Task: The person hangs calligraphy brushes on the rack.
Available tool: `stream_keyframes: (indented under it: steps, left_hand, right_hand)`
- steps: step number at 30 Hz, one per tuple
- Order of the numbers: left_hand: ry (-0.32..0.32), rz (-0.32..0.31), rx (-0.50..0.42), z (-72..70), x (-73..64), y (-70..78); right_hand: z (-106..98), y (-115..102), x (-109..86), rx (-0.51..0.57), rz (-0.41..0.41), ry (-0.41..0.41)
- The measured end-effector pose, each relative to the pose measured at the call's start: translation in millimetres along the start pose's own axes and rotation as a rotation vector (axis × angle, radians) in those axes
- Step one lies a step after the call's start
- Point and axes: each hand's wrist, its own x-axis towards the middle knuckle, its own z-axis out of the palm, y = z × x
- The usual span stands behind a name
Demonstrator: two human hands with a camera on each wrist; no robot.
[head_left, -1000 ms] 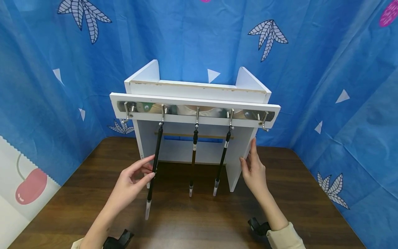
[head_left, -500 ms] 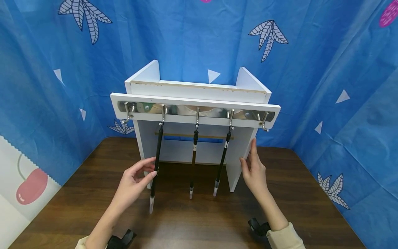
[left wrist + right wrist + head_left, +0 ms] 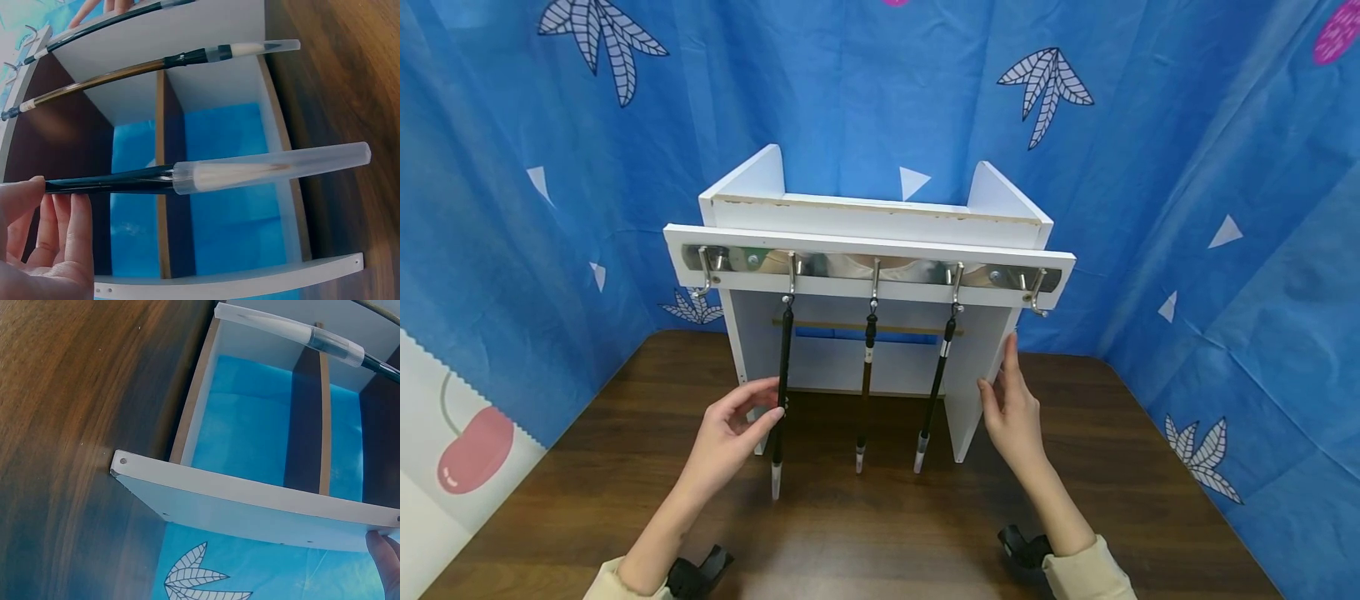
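A black calligraphy brush (image 3: 785, 354) with a clear cap hangs tip down from the second hook of a white wooden rack (image 3: 880, 218). My left hand (image 3: 722, 433) pinches its handle between thumb and fingers; in the left wrist view the pale bristles show through the cap (image 3: 325, 164). Two more capped brushes, a brown one (image 3: 867, 367) and a black one (image 3: 937, 375), hang from the hooks to its right. Against the rack's right side panel (image 3: 973, 383) my right hand (image 3: 1017, 421) rests with extended fingers; the right wrist view shows only a little of it.
The outermost hooks, left (image 3: 703, 271) and right (image 3: 1037, 292), carry nothing. The rack stands on a dark wooden table (image 3: 880, 542). Blue patterned cloth (image 3: 880, 83) hangs behind and at the sides. A black strap (image 3: 698, 573) is on the left wrist.
My left hand has shifted slightly right with the left brush, whose lower end has swung right and back toward the rack, closer to vertical. The right hand has stayed in place.
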Motion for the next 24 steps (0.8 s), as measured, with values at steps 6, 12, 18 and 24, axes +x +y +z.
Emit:
stream_keyframes:
  steps: [6,12,18,24]
  left_hand:
    - [-0.006,0.024,-0.036,1.4,3.3,-3.8]
    - [-0.004,0.059,-0.055,1.6,5.4,-7.0]
    - [0.013,0.064,-0.047,1.2,4.5,-10.2]
    - [0.038,0.05,-0.043,1.9,4.1,-11.4]
  right_hand:
    - [0,0,-0.4,-0.006,0.005,0.002]
    - [0,-1,0.0,-0.003,0.011,0.0]
    - [0,-1,0.2,-0.007,0.014,-0.004]
    - [1,-1,-0.3,-0.008,0.012,0.013]
